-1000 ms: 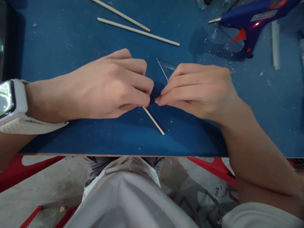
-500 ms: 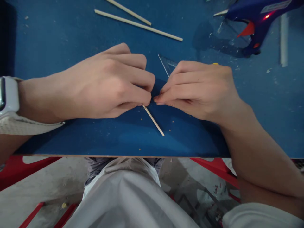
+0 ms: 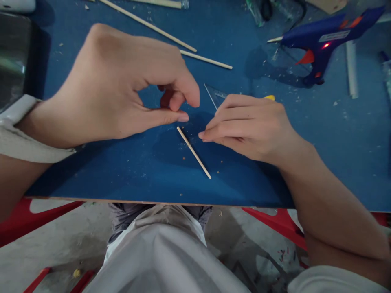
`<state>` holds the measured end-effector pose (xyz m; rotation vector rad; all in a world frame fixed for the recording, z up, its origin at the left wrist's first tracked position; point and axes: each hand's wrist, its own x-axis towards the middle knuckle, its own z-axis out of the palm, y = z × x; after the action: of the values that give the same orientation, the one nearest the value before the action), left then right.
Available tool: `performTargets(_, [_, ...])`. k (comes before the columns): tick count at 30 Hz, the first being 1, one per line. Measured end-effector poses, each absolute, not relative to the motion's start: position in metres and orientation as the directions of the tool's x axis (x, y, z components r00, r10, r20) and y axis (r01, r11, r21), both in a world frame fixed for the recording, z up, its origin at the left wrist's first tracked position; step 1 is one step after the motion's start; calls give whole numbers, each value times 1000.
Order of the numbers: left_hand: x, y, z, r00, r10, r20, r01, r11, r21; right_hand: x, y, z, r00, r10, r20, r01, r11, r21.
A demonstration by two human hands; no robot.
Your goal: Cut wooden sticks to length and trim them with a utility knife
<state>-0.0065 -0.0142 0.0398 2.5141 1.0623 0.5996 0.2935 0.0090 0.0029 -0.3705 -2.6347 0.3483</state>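
A short thin wooden stick [image 3: 193, 152] lies slanted on the blue table, with a faint mark across it near its middle. Just above its upper end is my left hand [image 3: 131, 81], its thumb and curled fingers apart and nothing between them. My right hand [image 3: 250, 126] is to the right of the stick, fingertips pressed together; whatever they may pinch is hidden. Behind that hand a clear set square [image 3: 214, 92] lies partly covered. A small yellow piece [image 3: 269, 97] shows past its knuckles; I cannot tell whether the hand holds it.
Farther back lie two longer wooden sticks, one [image 3: 152, 27] crossing above the other [image 3: 210, 60]. A blue glue gun [image 3: 328, 44] with a lit red light lies at the back right, beside a whitish glue stick [image 3: 352, 71]. A dark object [image 3: 15, 57] stands at the left edge.
My left hand has let go of the short stick and lifted away, its thumb and fingers parting. The stick now shows in full. My right hand stays pinched near the same place. The view has shifted slightly.
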Motion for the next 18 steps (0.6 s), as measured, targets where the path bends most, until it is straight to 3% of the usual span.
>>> performTargets(7, [-6, -20, 33, 596, 696, 400, 529, -715, 458, 297, 12, -3, -877, 330, 349, 192, 907, -376])
performTargets(13, [-8, -22, 39, 472, 814, 338, 679, -580, 449, 297, 11, -3, -871, 329, 365, 188, 910, -370])
performTargets(18, [-9, -11, 22, 687, 609, 398, 475, -790, 389, 297, 12, -3, -867, 303, 395, 169, 925, -340])
